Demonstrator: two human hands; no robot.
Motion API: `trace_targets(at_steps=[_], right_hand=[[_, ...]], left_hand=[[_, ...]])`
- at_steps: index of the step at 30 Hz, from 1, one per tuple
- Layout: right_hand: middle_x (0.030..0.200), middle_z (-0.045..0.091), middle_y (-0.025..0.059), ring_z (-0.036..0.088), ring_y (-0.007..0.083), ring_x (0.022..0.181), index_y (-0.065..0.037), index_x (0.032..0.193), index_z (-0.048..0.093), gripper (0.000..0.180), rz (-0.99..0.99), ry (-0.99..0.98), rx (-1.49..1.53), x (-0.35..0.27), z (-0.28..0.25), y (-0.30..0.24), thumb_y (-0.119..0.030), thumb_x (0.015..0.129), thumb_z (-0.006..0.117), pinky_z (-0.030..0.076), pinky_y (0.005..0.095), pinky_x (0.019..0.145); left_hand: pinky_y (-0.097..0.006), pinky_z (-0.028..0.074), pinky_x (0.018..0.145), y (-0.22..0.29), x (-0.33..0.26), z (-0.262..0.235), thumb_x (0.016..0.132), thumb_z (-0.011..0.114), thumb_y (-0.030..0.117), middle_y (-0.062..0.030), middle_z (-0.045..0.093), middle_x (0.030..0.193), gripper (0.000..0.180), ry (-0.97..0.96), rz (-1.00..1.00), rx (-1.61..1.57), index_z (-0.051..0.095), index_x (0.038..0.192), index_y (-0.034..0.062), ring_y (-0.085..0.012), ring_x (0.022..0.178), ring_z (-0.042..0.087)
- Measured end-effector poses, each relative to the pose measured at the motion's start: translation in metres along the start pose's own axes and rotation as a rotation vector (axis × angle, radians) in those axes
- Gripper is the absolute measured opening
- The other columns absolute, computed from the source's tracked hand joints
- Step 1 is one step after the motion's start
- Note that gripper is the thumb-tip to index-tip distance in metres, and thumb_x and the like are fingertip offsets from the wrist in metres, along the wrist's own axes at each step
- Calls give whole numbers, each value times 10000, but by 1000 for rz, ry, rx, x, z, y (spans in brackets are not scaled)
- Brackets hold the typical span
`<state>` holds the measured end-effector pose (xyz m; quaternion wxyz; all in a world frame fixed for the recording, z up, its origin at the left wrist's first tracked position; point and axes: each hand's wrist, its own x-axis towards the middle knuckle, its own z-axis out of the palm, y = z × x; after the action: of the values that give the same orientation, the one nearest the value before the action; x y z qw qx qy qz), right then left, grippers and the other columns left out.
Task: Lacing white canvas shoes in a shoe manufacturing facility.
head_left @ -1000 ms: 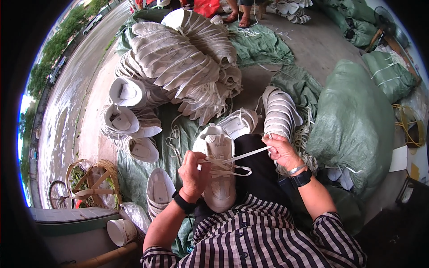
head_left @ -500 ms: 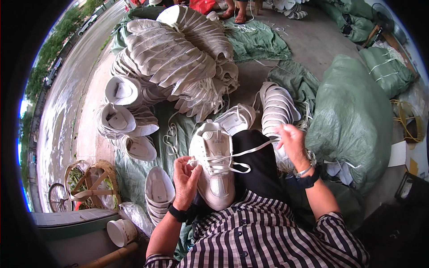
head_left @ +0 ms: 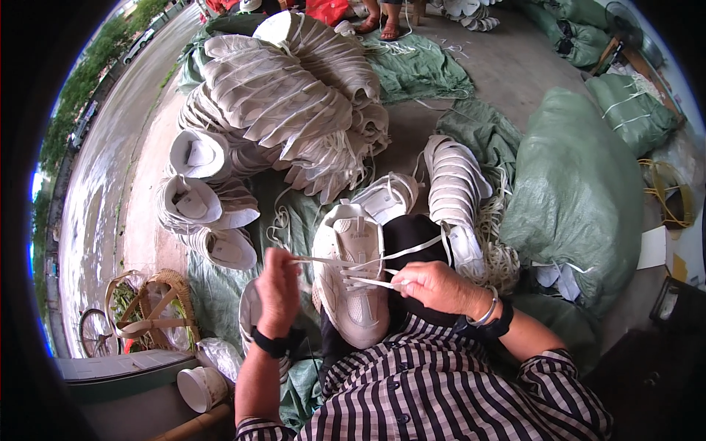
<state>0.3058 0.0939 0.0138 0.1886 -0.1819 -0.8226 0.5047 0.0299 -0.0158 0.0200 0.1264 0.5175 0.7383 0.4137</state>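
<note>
1. On the black trousers [head_left: 410, 228], a white shoe [head_left: 359, 300] is rested with its laced top upward and its toe turned toward the striped shirt [head_left: 441, 375].
2. Left of the shoe, a lace [head_left: 322, 261] is stretched out straight, apparently pinched by the blurred left hand [head_left: 279, 292].
3. Right of the shoe, another length of lace is pinched between thumb and finger by the right hand [head_left: 439, 288].
4. Beyond the shoe, to its right, nested shoes [head_left: 452, 184] are stacked.
5. Lacing is judged to be in hand; next, slack would seemingly need to be drawn evenly from both sides.
</note>
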Motion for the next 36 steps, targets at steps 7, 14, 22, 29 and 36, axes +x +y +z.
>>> trace_targets(at_steps=[7,14,22,29,36], right_hand=[[910,638,54,579,74,574,5,1070,580,198,229,282,434,18,-4,-21,-110,934,495,442,199,497],[746,618,125,622,308,711,-22,784,595,118,9,69,-191,-1,-12,-10,-122,836,560,494,383,634],[721,616,17,476,57,494,1,936,632,199,703,238,282,-61,-60,56,-171,854,577,392,216,443],[589,547,3,493,65,467,-5,920,602,186,542,529,296,-46,-52,71,-185,900,560,404,231,446],[665,586,147,583,371,642,-45,879,564,87,44,466,-121,21,-5,1,-129,886,543,469,405,559]], left_hand=[[-338,450,608,-44,31,-89,890,485,85,-112,554,710,31,236,-3,326,485,901,56,-242,630,552],[-367,447,599,-47,3,-114,885,489,79,-134,556,714,32,123,-44,427,483,879,49,-302,630,551],[-198,284,397,-46,-40,-101,918,503,143,28,415,577,105,18,-574,-557,476,823,105,-62,484,396],[-197,230,402,-51,-5,-93,918,554,245,63,348,613,175,70,-664,-1116,472,820,126,-39,475,280],[-236,256,356,-113,1,-15,930,478,360,4,486,645,291,210,-891,-601,511,787,108,-68,420,339]])
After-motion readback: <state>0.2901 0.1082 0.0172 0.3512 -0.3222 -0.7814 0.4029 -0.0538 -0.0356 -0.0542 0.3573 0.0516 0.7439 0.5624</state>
